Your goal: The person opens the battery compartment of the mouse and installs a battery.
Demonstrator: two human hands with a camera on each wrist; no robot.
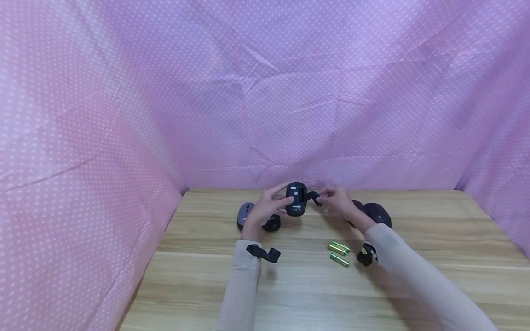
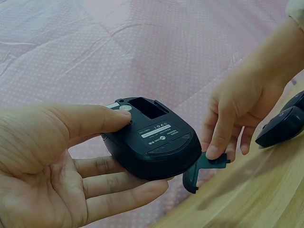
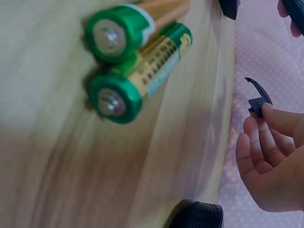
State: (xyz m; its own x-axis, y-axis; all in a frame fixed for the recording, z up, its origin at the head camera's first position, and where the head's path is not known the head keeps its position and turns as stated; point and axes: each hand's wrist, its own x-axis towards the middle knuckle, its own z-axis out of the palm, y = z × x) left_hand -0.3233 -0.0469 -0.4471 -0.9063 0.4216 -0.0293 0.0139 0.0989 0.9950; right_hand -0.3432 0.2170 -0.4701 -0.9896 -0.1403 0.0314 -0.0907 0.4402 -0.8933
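My left hand (image 1: 267, 207) holds a black computer mouse (image 1: 296, 208), underside up, thumb on its base and fingers beneath. In the left wrist view, its battery compartment (image 2: 146, 108) is uncovered, with a dark hollow and no battery visible. To the right, my right hand (image 1: 337, 202) pinches the black battery cover (image 2: 213, 162) between thumb and fingers. This curved piece with a tab is apart from the mouse, just beside it. Several green-and-gold batteries (image 1: 339, 260) lie on the table, nearer the person than both hands.
A grey mouse (image 1: 245, 214) and a black mouse (image 1: 272, 224) sit by the left wrist. Two dark mice (image 1: 377, 214) stand partly behind the right forearm. The wooden table (image 1: 198, 276) meets a pink dotted cloth (image 1: 265, 115) behind. Both wrists wear black straps.
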